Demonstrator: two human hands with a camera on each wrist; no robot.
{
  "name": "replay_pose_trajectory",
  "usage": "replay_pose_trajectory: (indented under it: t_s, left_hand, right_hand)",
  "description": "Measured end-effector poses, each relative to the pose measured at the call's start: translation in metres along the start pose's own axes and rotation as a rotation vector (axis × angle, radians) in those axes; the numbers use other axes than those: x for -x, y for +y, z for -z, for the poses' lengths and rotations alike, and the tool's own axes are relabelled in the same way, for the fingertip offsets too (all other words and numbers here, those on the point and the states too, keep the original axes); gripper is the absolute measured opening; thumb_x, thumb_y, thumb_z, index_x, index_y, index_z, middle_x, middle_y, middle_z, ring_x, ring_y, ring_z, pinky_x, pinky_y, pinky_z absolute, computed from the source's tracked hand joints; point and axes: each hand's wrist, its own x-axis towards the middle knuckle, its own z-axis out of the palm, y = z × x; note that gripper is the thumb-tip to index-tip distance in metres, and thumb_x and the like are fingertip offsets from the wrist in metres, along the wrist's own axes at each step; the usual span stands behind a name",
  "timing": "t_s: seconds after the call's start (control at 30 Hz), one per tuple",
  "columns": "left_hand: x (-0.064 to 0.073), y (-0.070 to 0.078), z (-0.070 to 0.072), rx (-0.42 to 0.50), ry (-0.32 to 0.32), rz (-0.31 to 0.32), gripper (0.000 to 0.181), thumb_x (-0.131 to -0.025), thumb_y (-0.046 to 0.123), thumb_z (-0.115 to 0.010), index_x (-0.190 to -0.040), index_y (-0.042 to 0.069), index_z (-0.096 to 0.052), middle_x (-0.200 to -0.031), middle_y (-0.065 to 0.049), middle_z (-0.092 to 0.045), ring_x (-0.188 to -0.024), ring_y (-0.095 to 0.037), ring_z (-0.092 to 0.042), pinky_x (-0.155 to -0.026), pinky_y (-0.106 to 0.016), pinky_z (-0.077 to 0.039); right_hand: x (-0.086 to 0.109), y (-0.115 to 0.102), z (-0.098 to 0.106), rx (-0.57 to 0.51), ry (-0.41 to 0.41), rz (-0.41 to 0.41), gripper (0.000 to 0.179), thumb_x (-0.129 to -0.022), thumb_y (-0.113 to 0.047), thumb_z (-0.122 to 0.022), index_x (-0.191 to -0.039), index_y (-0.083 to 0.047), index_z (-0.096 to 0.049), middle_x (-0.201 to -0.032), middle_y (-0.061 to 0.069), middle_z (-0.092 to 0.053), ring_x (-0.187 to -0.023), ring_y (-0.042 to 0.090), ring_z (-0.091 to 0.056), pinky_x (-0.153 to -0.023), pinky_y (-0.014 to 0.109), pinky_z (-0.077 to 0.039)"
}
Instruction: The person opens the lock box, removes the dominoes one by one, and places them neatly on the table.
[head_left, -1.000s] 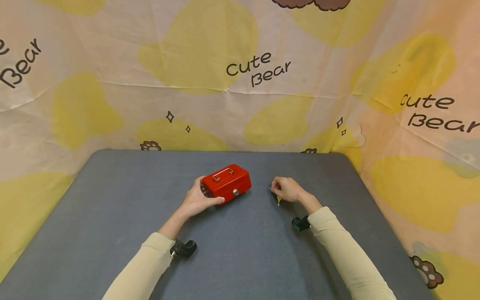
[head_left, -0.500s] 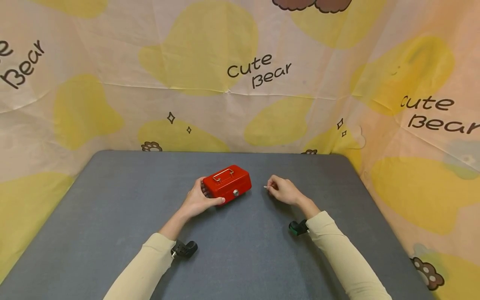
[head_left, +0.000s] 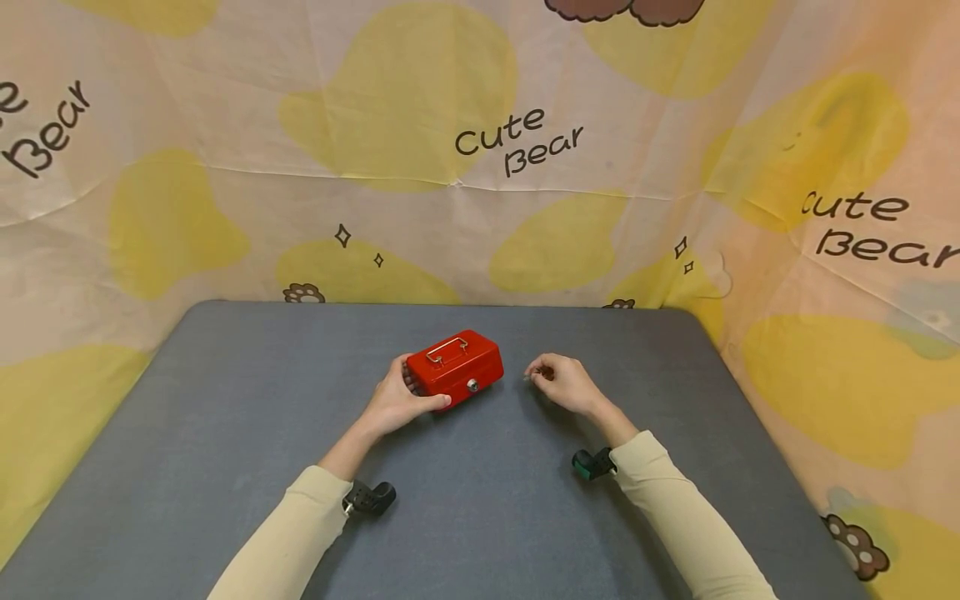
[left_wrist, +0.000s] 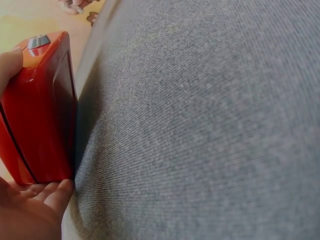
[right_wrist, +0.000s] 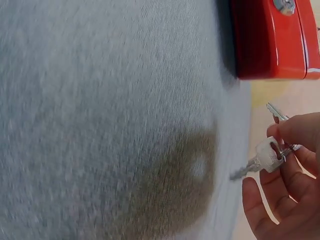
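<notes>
A red cash box (head_left: 457,367) with a wire handle (head_left: 447,350) on its lid has a round silver lock (head_left: 472,385) on its front. My left hand (head_left: 393,400) grips the box's left end, thumb on the front and fingers at the far lower side. Part of the box's underside shows in the left wrist view. To the right of the box, apart from it, my right hand (head_left: 566,383) pinches a small silver key (right_wrist: 275,111) between thumb and index finger. A second key (right_wrist: 265,156) dangles from the same ring below those fingers.
A grey cloth-covered table (head_left: 465,517) lies under both hands. Behind it and along the sides hangs a yellow-patterned fabric backdrop (head_left: 405,100). Black wrist cameras sit at the left wrist (head_left: 369,498) and right wrist (head_left: 592,463).
My right hand has moved a little left toward the cash box, and the key's tip has swung out leftward from the fingers. The left hand and box have stayed nearly still.
</notes>
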Motion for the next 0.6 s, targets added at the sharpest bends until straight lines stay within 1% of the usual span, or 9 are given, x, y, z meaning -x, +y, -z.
replay_pose_trajectory:
  t_s: [0.17, 0.33, 0.4, 0.5, 0.6]
  left_hand:
    - [0.000, 0.001, 0.000, -0.002, 0.001, 0.000, 0.098, -0.067, 0.036, -0.081, -0.139, 0.007, -0.022, -0.135, -0.012, -0.044, -0.120, -0.027, -0.049, -0.098, -0.042, -0.043]
    - [0.000, 0.001, 0.000, 0.001, 0.007, 0.000, 0.097, -0.066, 0.034, -0.081, -0.138, 0.007, -0.023, -0.134, -0.012, -0.044, -0.119, -0.027, -0.049, -0.098, -0.041, -0.043]
    - [0.000, 0.000, -0.001, 0.003, 0.009, 0.001, 0.097, -0.066, 0.034, -0.082, -0.138, 0.007, -0.023, -0.134, -0.012, -0.044, -0.119, -0.027, -0.050, -0.097, -0.041, -0.043]
    - [0.000, 0.000, -0.001, 0.003, 0.013, -0.001, 0.097, -0.066, 0.035, -0.081, -0.138, 0.007, -0.023, -0.133, -0.012, -0.045, -0.118, -0.026, -0.050, -0.097, -0.041, -0.043]
    - [0.000, 0.000, -0.002, 0.004, 0.018, -0.003, 0.097, -0.066, 0.035, -0.082, -0.138, 0.008, -0.023, -0.133, -0.011, -0.046, -0.118, -0.026, -0.050, -0.096, -0.041, -0.044]
  right_hand:
    - [-0.001, -0.007, -0.004, -0.015, 0.023, -0.005, 0.014, -0.089, -0.008, -0.057, -0.094, -0.009, -0.070, -0.089, 0.001, -0.066, -0.073, 0.010, -0.055, -0.064, 0.025, -0.047]
    - [-0.002, -0.013, -0.007, -0.042, 0.053, -0.016, 0.013, -0.088, -0.008, -0.058, -0.097, -0.009, -0.068, -0.087, 0.001, -0.066, -0.069, 0.012, -0.053, -0.059, 0.023, -0.045]
    - [-0.003, -0.015, -0.008, -0.055, 0.067, -0.022, 0.011, -0.087, -0.008, -0.060, -0.096, -0.010, -0.066, -0.085, 0.001, -0.065, -0.068, 0.012, -0.053, -0.058, 0.023, -0.045]
    - [-0.003, -0.018, -0.010, -0.068, 0.081, -0.036, 0.008, -0.086, -0.009, -0.062, -0.093, -0.011, -0.064, -0.083, 0.000, -0.065, -0.070, 0.011, -0.055, -0.061, 0.023, -0.047]
    - [-0.003, -0.022, -0.011, -0.078, 0.092, -0.037, 0.006, -0.085, -0.010, -0.064, -0.090, -0.012, -0.065, -0.084, -0.001, -0.066, -0.072, 0.011, -0.057, -0.062, 0.024, -0.048]
